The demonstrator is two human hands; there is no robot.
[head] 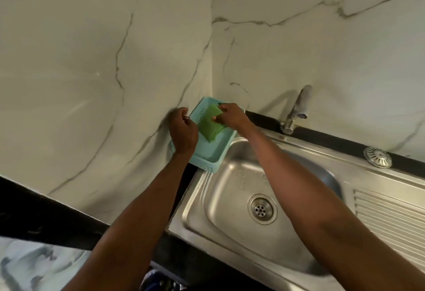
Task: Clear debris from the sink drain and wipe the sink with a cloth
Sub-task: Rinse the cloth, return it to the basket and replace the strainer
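A steel sink [220, 240] is set in a dark counter [46, 217] in a corner of pale, veined marble walls [92, 61]. A tap [296, 109] stands behind the basin, a loose strainer cover [377, 157] lies on the back ledge, and the drain [262, 208] sits open in the basin floor. A turquoise basket [207, 155] rests at the corner. The right hand [230, 116] pinches a green cloth [209, 123] over the basket. The left hand [182, 130], fingers loosely curled, is at the basket's left rim; whether it grips the rim is unclear.
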